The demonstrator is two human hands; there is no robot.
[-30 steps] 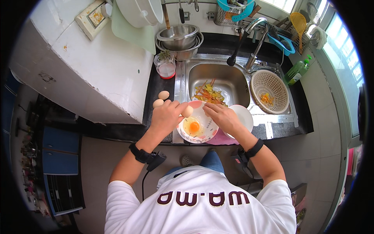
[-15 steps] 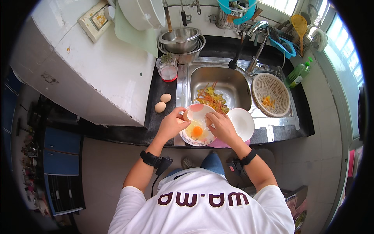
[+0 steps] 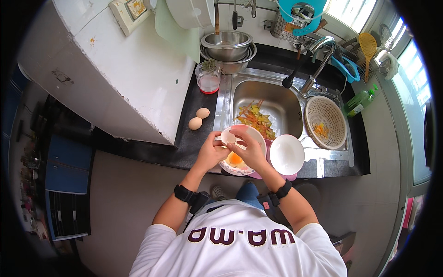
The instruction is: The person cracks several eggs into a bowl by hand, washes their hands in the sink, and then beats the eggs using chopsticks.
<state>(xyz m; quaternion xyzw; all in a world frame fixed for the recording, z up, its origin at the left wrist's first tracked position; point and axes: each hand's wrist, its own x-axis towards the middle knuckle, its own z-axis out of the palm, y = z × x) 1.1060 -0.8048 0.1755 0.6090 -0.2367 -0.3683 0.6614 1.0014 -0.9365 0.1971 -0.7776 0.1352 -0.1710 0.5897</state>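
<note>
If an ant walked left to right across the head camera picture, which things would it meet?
Blue cupboard → two brown eggs → pink-and-white bowl → plain white bowl → beige colander → green bottle.

Dark lettering (image 3: 257, 238) — across the white shirt (image 3: 240, 261).

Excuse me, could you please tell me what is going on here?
A person's left hand holds a cracked eggshell over a pink-rimmed bowl, with the right hand at the shell too. An egg yolk lies in the bowl. Two whole eggs rest on the dark counter, left of the sink, which holds vegetable scraps.
</note>
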